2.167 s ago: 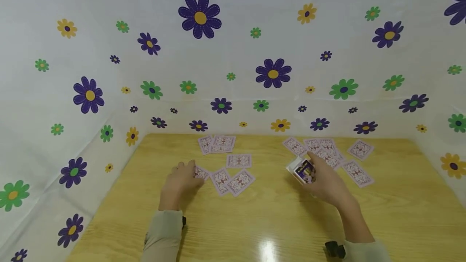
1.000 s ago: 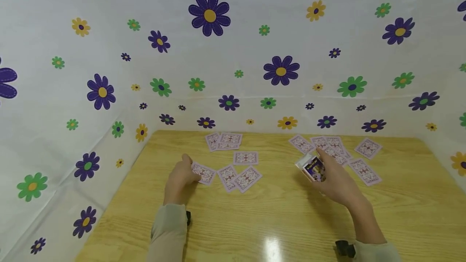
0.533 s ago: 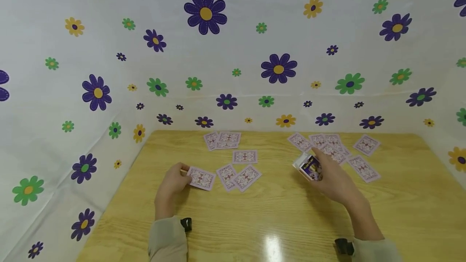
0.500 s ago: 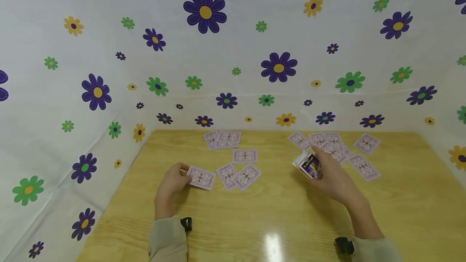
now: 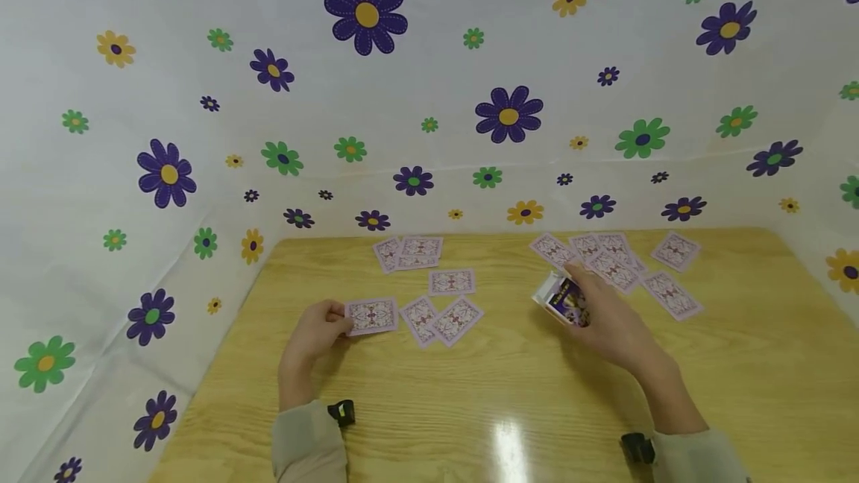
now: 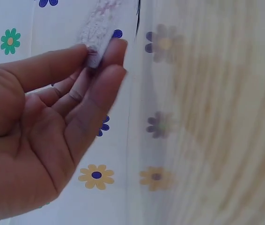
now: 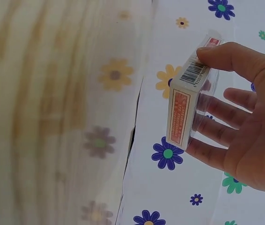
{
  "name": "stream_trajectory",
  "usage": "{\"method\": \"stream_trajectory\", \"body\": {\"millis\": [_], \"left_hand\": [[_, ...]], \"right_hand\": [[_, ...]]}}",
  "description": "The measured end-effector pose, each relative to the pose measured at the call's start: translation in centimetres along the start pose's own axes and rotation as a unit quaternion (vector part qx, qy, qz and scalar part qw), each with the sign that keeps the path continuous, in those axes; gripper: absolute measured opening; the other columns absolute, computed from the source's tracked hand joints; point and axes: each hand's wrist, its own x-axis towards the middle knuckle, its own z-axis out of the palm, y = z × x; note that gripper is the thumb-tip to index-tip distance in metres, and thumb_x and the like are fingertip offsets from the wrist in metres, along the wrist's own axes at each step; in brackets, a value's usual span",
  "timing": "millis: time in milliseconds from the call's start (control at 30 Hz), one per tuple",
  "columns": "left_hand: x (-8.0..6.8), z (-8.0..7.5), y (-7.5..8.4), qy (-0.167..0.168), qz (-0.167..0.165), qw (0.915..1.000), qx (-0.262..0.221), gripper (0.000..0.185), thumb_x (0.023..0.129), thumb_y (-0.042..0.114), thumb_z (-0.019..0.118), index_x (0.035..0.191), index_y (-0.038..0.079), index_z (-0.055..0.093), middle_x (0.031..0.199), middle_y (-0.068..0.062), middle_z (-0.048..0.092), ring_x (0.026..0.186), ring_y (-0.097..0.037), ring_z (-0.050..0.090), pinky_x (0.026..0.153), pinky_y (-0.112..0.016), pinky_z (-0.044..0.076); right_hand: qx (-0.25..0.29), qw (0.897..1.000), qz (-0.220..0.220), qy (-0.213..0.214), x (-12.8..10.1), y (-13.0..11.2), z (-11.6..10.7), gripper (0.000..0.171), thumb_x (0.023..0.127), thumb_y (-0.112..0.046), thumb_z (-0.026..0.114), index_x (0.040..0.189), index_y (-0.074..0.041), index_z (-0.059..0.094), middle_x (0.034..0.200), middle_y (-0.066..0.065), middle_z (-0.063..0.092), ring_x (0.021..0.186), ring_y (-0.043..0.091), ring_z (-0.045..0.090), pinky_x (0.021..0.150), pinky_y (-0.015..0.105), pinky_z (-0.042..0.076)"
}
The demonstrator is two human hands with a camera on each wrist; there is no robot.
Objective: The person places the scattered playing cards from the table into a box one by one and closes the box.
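pinching one card just above the table, the left hand could let it slip, since only fingertips grip its edge. the right hand clasps the card box; a tilt might spill it.

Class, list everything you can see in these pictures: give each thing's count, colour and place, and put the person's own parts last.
held card: one, purple-patterned back, pinched by left hand
loose cards: many, same back, scattered across far half of table, in two groups
card box: one, white and purple, in right hand
table: one, light wood
backdrop: white sheet with purple, green, yellow flowers, around table
left hand: one, near left
right hand: one, right of centre
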Motion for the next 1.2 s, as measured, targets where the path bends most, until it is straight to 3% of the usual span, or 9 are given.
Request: {"method": "stream_trajectory", "body": {"millis": [200,400,567,733,1000,1200], "left_hand": [[0.0,0.1,0.0,0.0,0.011,0.998,-0.061,0.024,0.097,0.001,0.058,0.117,-0.012,0.052,0.099,-0.02,0.065,0.082,-0.02,0.066,0.073,-0.032,0.058],[0.2,0.5,1.7,0.007,0.025,0.9929,-0.116,0.024,0.098,0.004,0.058,0.117,-0.01,0.054,0.099,-0.02,0.066,0.088,-0.028,0.07,0.074,-0.03,0.059],[0.1,1.3,3.3,0.013,0.042,0.9907,-0.129,0.024,0.097,0.007,0.06,0.116,-0.008,0.056,0.1,-0.022,0.071,0.088,-0.031,0.072,0.076,-0.037,0.059],[-0.3,2.0,4.6,0.016,0.059,0.9908,-0.121,0.023,0.097,0.01,0.061,0.116,-0.003,0.057,0.099,-0.018,0.072,0.086,-0.03,0.071,0.074,-0.035,0.058],[-1.2,4.0,7.2,0.029,0.15,0.9795,-0.132,0.022,0.095,0.003,0.059,0.115,-0.006,0.057,0.096,-0.026,0.07,0.074,-0.018,0.067,0.062,-0.028,0.055],[-2.0,5.3,9.1,0.022,0.208,0.9675,-0.143,0.023,0.095,0.002,0.058,0.116,-0.006,0.057,0.092,-0.025,0.069,0.072,-0.023,0.068,0.061,-0.026,0.055]], "right_hand": [[-0.002,1.0,0.004,-0.012,-0.2,-0.1,0.4,0.088,0.08,-0.008,0.079,0.151,0.004,0.029,0.141,0.032,0.045,0.114,0.042,0.054,0.092,0.056,0.049],[-0.011,1.0,-0.001,-0.015,-0.1,-0.4,0.5,0.089,0.079,-0.009,0.08,0.151,0.004,0.03,0.137,0.032,0.048,0.11,0.039,0.056,0.089,0.054,0.051],[-0.017,1.0,0.0,-0.008,-0.4,-0.8,0.2,0.085,0.08,-0.01,0.079,0.15,0.003,0.032,0.138,0.031,0.047,0.11,0.038,0.055,0.088,0.053,0.051],[-0.02,1.0,0.001,-0.008,-0.7,-1.2,0.0,0.084,0.081,-0.009,0.078,0.15,0.004,0.032,0.141,0.03,0.045,0.115,0.04,0.053,0.09,0.055,0.049],[-0.017,1.0,-0.009,0.003,-0.9,-2.1,-0.2,0.084,0.081,-0.008,0.077,0.148,0.011,0.03,0.14,0.034,0.041,0.116,0.043,0.05,0.092,0.055,0.048],[-0.022,0.999,-0.026,0.018,-0.6,-2.2,-0.3,0.08,0.078,-0.005,0.078,0.145,0.009,0.038,0.135,0.031,0.044,0.113,0.04,0.05,0.091,0.055,0.048]]}}
